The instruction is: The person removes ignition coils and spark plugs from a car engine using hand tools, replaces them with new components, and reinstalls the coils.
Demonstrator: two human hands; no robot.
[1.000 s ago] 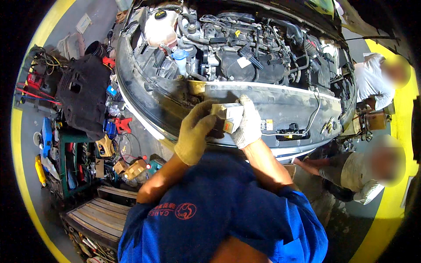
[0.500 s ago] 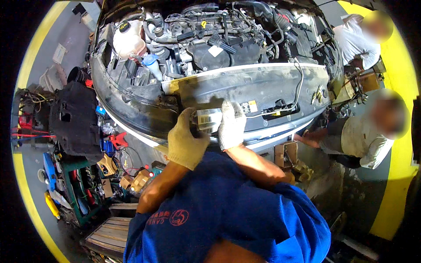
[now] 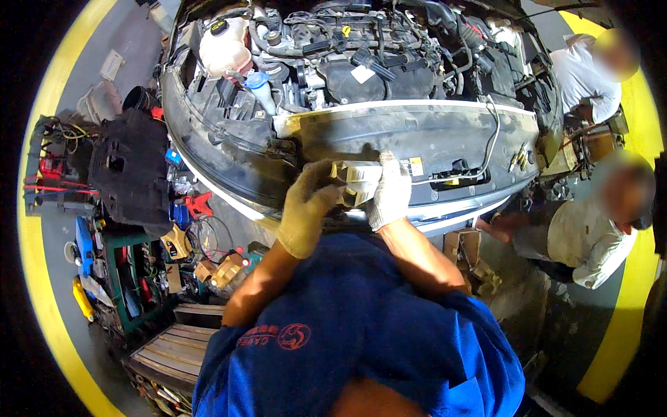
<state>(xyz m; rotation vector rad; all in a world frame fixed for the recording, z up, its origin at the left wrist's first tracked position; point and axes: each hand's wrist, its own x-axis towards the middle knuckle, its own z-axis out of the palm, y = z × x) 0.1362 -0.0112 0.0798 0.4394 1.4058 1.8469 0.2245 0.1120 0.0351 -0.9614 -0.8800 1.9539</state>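
Small pale box-shaped package point(image 3: 363, 174) with printed sides is held above the front edge of the car's long dark plastic front panel point(image 3: 431, 132), near the middle of that edge; whether it is one box or two stacked cannot be told. The right hand point(image 3: 392, 191), in a whitish knitted glove, pinches its right end and covers that part. The left hand point(image 3: 304, 212), in a yellowish knitted glove, is half curled, thumb apart from the fingers, its tips at the package's left end; whether they press on it cannot be told. Both gloves block part of the panel's front edge from view. Off to the left of that edge lie a slatted wooden bench point(image 3: 174, 351), a green-framed tool cart point(image 3: 124, 241), a yellow plastic jug point(image 3: 176, 241) and a red tool point(image 3: 199, 206), with a black moulded sheet point(image 3: 128, 174) farther out. Right of the person stands an open brown cardboard box point(image 3: 462, 243). Over the panel's right part runs a thin grey cable point(image 3: 495, 132). Beyond the panel's rear edge sit the dark engine point(image 3: 375, 80), a blue funnel-shaped filler point(image 3: 258, 82) and a whitish, black-capped tank point(image 3: 224, 52). Two people in light shirts bend near the car's right side.
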